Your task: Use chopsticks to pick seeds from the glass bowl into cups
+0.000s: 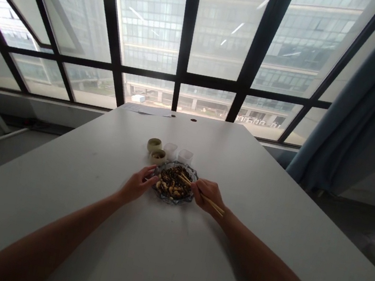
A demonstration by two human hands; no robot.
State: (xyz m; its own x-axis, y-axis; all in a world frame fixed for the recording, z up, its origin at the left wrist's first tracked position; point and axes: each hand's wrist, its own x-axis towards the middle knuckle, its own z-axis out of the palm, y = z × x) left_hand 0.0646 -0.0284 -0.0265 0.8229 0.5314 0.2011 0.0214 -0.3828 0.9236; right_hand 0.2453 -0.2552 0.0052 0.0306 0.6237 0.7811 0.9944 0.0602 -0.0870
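Observation:
A glass plate (188, 199) with dark strips and pale nuts lies in the middle of the white table (168, 252). My left hand (137, 184) rests at the plate's left rim, thumb and fingers pinching its edge. My right hand (208, 194) is closed round a pair of wooden chopsticks (186, 180), whose tips lie over the food on the plate. The chopsticks' back ends stick out past my wrist.
Behind the plate stand two small greenish cups (154, 144) (158, 156) and two clear square containers (170, 150) (185, 156). Papers (147, 110) lie at the table's far edge by the window. A blue curtain (357, 116) hangs at right.

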